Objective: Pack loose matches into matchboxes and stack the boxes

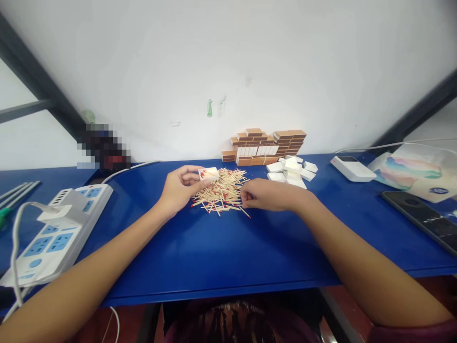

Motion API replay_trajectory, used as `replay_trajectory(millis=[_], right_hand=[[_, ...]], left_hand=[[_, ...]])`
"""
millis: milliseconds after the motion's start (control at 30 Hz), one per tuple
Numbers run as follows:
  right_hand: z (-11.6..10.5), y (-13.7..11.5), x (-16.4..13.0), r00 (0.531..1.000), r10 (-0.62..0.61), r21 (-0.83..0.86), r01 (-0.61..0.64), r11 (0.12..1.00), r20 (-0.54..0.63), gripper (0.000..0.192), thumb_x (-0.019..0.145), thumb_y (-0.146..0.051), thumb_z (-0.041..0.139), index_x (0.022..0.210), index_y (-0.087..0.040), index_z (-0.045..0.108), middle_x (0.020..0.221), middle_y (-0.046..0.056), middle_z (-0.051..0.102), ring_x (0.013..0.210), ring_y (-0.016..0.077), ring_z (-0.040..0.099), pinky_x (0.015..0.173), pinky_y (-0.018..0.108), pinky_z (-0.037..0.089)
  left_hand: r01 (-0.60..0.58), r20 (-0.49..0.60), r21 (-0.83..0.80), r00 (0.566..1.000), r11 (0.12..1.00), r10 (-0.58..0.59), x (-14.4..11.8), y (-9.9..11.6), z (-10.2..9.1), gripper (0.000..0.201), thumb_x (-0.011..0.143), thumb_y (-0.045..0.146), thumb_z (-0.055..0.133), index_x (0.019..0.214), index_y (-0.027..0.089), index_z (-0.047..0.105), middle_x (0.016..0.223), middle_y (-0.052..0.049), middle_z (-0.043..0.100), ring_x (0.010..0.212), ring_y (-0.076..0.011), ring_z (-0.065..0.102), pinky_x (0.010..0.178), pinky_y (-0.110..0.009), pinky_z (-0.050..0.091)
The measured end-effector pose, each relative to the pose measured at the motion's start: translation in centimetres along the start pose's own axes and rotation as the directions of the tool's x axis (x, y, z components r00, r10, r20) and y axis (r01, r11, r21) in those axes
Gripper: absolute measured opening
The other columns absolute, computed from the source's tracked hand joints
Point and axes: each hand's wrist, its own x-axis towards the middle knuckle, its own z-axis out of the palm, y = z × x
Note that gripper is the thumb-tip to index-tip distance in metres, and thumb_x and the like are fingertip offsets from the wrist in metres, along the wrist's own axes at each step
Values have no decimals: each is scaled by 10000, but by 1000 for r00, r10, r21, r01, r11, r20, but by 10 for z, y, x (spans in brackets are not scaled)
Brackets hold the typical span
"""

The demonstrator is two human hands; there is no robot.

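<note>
My left hand (181, 188) is closed around a small white matchbox tray (209, 174), held tilted above the left side of the match pile. Some red-headed matches lie inside the tray. A loose heap of red-tipped matches (223, 193) spreads over the blue table between my hands. At the heap's right edge, my right hand (266, 194) has its fingers curled together, down by the matches. Whatever its fingertips pinch, if anything, is hidden. Behind my right hand lies a jumble of white matchbox trays (291, 169).
Stacked brown matchboxes (257, 147) stand against the wall. A power strip (60, 233) with a plugged-in charger sits at left. On the right are a white device (352, 168), a tissue pack (417, 171) and a dark phone (421, 216). The blue table's (228, 267) front edge runs before me.
</note>
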Motion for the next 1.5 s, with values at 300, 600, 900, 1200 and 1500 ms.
replay_trajectory(millis=[300,600,900,1200,1500], right_hand=[[-1,1,-8,1000,-23,-8,23,1000,-21,158,817,-226,674,670,-223,617,650,8,632,524,148,515,517,307,321],[1,2,-4,1000,-21,-11,21,1000,5,101,844,-174,626,755,-220,634,768,21,693,627,161,564,570,306,362],[-1,-10,2,870,-163,-25,172,985,-465,138,991,-287,548,882,-209,582,893,48,682,756,170,578,672,303,378],[13,-26,8,850,-254,-282,131,950,-462,170,1063,-277,471,963,-193,579,962,80,656,711,171,510,622,314,298],[13,-29,6,826,-260,-121,230,966,-500,128,1040,-269,538,978,-199,625,993,66,670,819,178,590,696,309,374]], left_hand=[[-69,-8,72,998,995,70,-2,3,0,512,698,393,931,1110,174,721,789,-48,785,646,-155,669,601,-286,508],[-105,21,122,994,987,103,-2,2,-2,482,713,401,922,1097,181,733,734,-33,759,625,-152,641,602,-288,493],[-72,174,98,983,993,54,-6,2,0,498,718,393,928,1126,190,728,795,-49,782,626,-153,655,594,-286,493],[-46,267,75,963,996,24,-13,3,8,443,712,337,925,1085,197,730,805,-41,795,668,-166,707,631,-282,516],[-64,188,64,981,996,51,-12,3,8,483,728,365,923,1125,178,721,778,-36,781,646,-154,687,641,-289,535]])
